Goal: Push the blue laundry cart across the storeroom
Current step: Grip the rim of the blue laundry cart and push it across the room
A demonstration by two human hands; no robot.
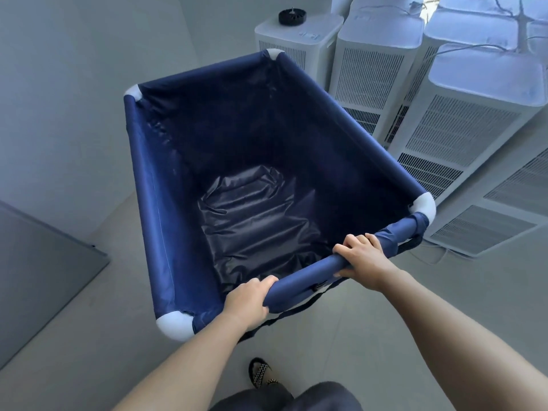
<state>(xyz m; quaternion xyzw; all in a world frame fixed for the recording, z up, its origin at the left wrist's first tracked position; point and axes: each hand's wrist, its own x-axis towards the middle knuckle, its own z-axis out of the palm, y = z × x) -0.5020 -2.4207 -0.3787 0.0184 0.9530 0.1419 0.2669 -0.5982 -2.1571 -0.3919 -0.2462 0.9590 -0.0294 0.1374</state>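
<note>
The blue laundry cart [148,185] fills the middle of the head view, a fabric bin on a frame with white corner pieces. Its inside holds only crumpled dark lining. My left hand [247,301] is wrapped around the near rim bar toward its left end. My right hand [360,253] grips the same bar further right, near the white corner. Both arms reach forward from the bottom of the frame.
Several white vented appliance units [462,120] stand close along the cart's right side, cables lying over their tops. A black round part [292,16] sits on the far unit. A grey wall [74,84] lies left, a dark panel [44,271] at lower left.
</note>
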